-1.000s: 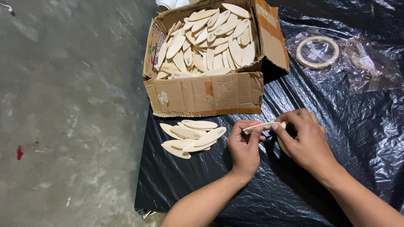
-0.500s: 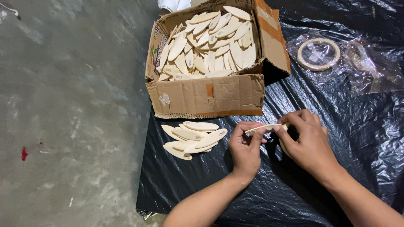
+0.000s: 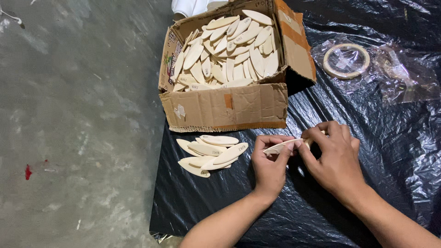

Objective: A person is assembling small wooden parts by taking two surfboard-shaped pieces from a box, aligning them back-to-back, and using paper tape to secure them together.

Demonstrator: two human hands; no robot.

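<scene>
My left hand [image 3: 268, 163] and my right hand [image 3: 333, 158] together pinch one pale, oval wooden biscuit [image 3: 281, 146] edge-on, just above the black plastic sheet [image 3: 321, 216]. To the left of my left hand lies a small pile of the same wooden biscuits [image 3: 210, 154] on the sheet. Behind it stands an open cardboard box [image 3: 229, 108] filled with several more biscuits [image 3: 229, 50].
A roll of tape [image 3: 346, 60] and a crumpled clear plastic bag [image 3: 404, 76] lie at the back right of the sheet. Grey concrete floor [image 3: 73, 128] spreads to the left, with a small red mark [image 3: 28, 171]. A white object [image 3: 190, 6] shows behind the box.
Both hands stay together on the biscuit. The fingers have shifted slightly along it, and the pile and box have not moved.
</scene>
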